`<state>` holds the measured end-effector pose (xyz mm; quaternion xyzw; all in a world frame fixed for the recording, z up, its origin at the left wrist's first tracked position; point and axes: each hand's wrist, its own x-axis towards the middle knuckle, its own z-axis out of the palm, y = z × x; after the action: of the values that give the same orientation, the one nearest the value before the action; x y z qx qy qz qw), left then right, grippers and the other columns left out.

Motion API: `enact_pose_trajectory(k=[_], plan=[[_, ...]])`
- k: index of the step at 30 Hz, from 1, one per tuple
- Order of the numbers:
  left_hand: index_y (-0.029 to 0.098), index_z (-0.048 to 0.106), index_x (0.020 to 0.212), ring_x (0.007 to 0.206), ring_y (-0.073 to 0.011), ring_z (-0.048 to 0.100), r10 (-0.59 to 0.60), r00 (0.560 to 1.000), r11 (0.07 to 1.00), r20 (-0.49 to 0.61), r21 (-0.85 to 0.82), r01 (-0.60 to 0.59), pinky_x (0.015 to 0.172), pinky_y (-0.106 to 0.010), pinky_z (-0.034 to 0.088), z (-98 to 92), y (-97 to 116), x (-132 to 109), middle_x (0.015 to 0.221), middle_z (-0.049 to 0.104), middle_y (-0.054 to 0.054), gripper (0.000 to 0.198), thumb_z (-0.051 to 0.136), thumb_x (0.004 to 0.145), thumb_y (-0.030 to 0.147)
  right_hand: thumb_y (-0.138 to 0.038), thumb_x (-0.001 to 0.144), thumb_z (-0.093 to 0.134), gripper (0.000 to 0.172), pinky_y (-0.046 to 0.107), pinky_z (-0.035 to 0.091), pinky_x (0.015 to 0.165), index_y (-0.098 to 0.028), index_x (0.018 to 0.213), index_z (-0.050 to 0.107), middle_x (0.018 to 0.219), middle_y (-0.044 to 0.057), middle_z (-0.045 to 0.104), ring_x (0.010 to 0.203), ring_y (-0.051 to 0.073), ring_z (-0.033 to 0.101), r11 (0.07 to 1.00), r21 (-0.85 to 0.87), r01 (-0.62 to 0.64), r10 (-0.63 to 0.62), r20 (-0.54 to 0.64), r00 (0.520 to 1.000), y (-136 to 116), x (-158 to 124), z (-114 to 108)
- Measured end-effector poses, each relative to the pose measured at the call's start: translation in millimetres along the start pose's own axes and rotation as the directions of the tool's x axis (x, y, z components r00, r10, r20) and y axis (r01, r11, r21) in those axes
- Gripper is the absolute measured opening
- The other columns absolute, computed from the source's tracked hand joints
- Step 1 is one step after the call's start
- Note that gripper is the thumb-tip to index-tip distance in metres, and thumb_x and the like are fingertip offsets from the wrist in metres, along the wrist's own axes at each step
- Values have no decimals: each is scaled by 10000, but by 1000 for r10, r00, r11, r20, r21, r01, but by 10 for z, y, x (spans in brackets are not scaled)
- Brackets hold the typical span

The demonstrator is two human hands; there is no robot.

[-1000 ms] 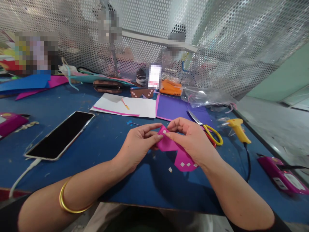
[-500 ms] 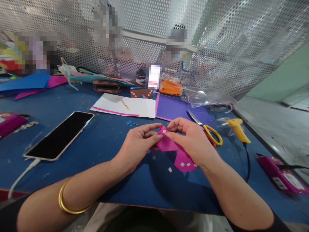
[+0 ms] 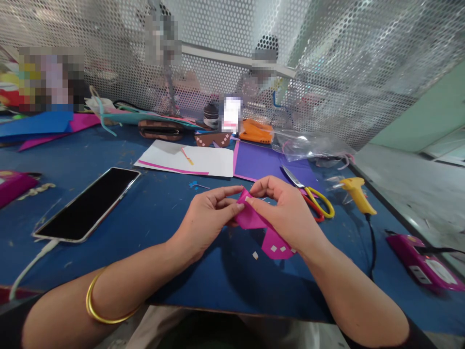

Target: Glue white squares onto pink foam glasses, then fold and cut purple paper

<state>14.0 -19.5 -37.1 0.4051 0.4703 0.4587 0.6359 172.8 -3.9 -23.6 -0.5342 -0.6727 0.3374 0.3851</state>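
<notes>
The left hand (image 3: pixel 207 218) is pinching one end of the pink paper glasses (image 3: pixel 250 219), thumb on the front. The right hand (image 3: pixel 290 208) is holding that same end, its thumb pressing close to a small white square. The two hands are nearly meeting at the fingertips, and the glasses are staying between them, over the blue table (image 3: pixel 218 286).

The glasses are slanting: the pinched end is pointing away and left, and the long way is running back toward the person and right, under the right hand. The paper is looking smooth and thin, with white squares (image 3: pixel 273 249) sitting in a row on the near end (like tiny tiles).

A loose white square (image 3: pixel 255 255) is lying just on the near side of the glasses. Metal scissors (image 3: pixel 293 177) are lying to their right, and a yellow glue gun (image 3: pixel 356 191) is lying farther right. Brown paper glasses (image 3: pixel 212 139) are sitting well beyond them.
</notes>
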Motion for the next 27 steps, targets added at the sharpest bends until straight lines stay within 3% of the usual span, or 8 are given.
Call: enact_pose_trajectory(k=[12,21,27], plan=[[147,706,1158,617,-107,612,1,1000,1000,-6,-1,-1,609,-222,507,-22,-20,-2,687,708,2,457,798,725,261,-238,787,657,62,325,480,727,-200,824,625,833,9,696,798,165,640,1000,24,-16,16,-5,1000,-24,11,-27],[176,708,1151,613,-105,666,-32,999,998,-37,-59,29,595,-200,541,-65,14,37,797,755,-19,454,826,722,265,-329,852,623,143,336,471,806,-205,790,655,814,19,726,837,175,652,988,146,50,-15,-232,973,-38,114,-299],[194,729,1109,645,-102,674,-30,995,997,-92,-71,23,592,-184,558,-94,12,77,860,775,-30,396,823,730,259,-338,848,634,157,322,471,777,-196,785,658,797,21,728,812,166,645,988,140,62,-19,-290,957,-10,175,-367]])
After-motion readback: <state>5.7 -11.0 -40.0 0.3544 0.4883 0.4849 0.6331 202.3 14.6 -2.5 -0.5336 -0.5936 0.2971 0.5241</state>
